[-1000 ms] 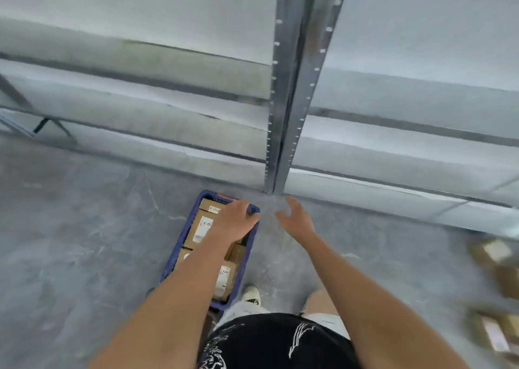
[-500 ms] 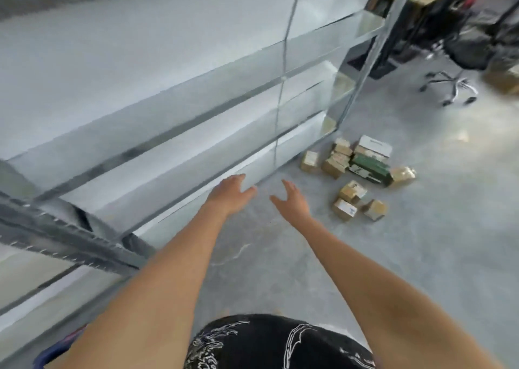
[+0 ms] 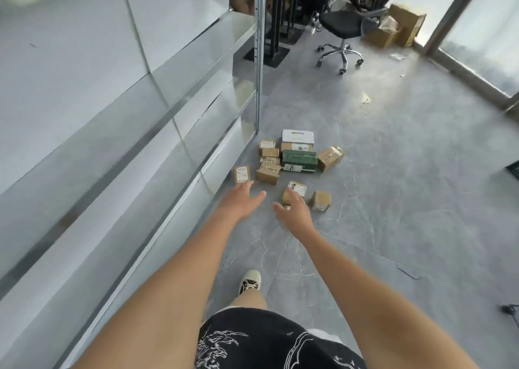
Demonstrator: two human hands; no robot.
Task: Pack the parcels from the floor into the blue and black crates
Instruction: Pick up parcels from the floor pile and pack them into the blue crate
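Many parcels [image 3: 292, 162] on the floor [image 3: 393, 200], uncrated

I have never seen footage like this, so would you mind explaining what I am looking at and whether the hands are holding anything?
There is no machine here: a camera worn on a person's head looks forward and down at their own bare arms. The left hand and right hand reach forward, fingers relaxed, holding nothing. Ahead on the grey floor lies a cluster of parcels: brown cardboard boxes, a green box and a white box. Metal shelving runs along the left, and an office chair stands further back.
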